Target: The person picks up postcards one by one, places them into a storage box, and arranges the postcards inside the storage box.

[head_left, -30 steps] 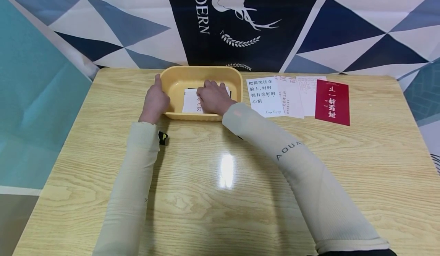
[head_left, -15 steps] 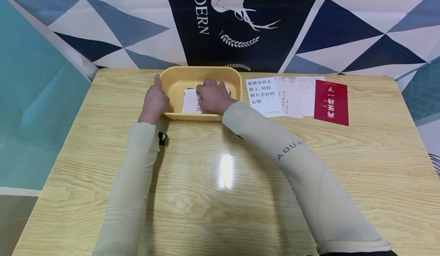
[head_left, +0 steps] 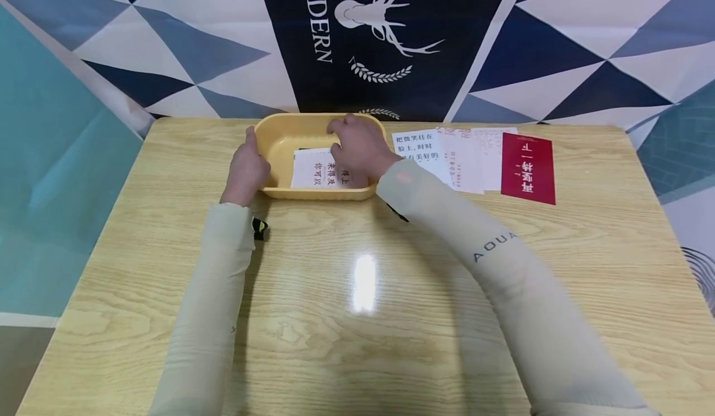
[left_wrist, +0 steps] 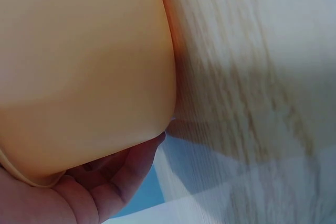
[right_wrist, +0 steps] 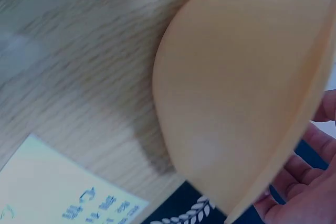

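A yellow plastic basin (head_left: 279, 155) stands at the table's back edge. My left hand (head_left: 246, 171) grips its left end; in the left wrist view, fingers (left_wrist: 113, 192) curl against the outer wall. White cards printed with characters (head_left: 315, 174) lie inside, the top one partly under my right hand (head_left: 360, 146). That hand hovers over the basin's right part with its fingers loosely spread. Past the rim in the right wrist view, its fingers (right_wrist: 307, 182) bend slightly and nothing shows between them.
Right of the basin, overlapping white cards (head_left: 460, 167) lie in a row, with a red card (head_left: 527, 169) at the end. A patterned wall cloth (head_left: 223, 43) rises behind the wooden table (head_left: 313, 316). A small black item (head_left: 259, 229) shows beside the left sleeve.
My right hand has lifted from the cards in the basin and shifted right, uncovering more of the top card's print. The left hand keeps its grip. The head view has shifted slightly.
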The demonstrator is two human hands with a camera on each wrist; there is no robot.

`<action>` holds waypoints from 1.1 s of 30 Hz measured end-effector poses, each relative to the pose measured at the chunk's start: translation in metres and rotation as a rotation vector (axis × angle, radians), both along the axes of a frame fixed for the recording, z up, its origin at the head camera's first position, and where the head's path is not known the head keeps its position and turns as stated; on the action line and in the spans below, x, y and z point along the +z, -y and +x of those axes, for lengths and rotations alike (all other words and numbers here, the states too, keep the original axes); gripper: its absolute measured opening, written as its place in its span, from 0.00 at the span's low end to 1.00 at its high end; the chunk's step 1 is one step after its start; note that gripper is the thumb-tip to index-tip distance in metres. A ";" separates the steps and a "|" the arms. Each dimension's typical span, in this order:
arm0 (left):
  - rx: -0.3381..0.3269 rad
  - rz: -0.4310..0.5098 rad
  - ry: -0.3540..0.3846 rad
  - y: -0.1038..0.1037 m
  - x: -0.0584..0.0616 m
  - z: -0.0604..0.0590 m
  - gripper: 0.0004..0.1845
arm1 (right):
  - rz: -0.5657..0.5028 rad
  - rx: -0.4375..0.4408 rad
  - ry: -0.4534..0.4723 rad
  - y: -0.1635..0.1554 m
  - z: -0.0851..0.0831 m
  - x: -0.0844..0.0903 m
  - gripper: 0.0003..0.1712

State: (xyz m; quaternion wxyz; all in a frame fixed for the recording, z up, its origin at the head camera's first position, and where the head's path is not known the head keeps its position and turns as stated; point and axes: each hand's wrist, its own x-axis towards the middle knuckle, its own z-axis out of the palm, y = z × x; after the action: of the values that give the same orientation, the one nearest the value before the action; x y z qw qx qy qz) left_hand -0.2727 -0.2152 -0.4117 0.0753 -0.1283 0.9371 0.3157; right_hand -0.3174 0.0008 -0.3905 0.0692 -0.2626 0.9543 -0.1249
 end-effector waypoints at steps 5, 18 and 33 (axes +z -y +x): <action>-0.004 0.001 0.000 0.001 -0.001 0.001 0.41 | -0.020 -0.026 -0.004 -0.011 0.001 0.007 0.23; -0.001 0.009 -0.014 -0.002 0.001 0.003 0.41 | -0.054 -0.092 -0.013 -0.041 0.000 0.023 0.26; 0.021 0.028 0.019 -0.003 0.002 0.004 0.41 | -0.074 -0.274 -0.015 -0.099 -0.010 0.021 0.28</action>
State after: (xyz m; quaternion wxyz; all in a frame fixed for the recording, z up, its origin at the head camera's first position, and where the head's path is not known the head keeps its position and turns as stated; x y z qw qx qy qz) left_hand -0.2687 -0.2124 -0.4096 0.0828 -0.1403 0.9304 0.3282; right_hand -0.3273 0.1002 -0.3696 0.0344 -0.1333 0.9764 -0.1664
